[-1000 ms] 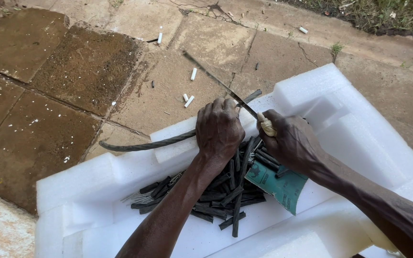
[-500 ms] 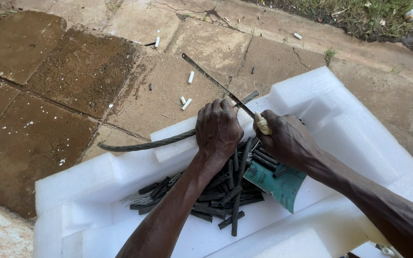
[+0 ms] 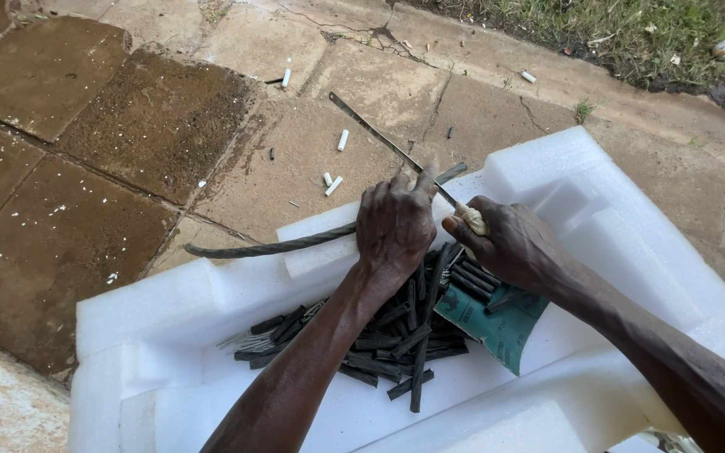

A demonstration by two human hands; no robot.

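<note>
Here the left hand [image 3: 396, 226] hides the cable's [image 3: 270, 247] middle.

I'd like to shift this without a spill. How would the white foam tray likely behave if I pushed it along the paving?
The white foam tray looks like moulded packing foam, so it is probably light and would slide easily. Its edges seem crumbly; white bits lie on the paving. The short black cut pieces lie loose inside and would likely shift or roll.
</note>
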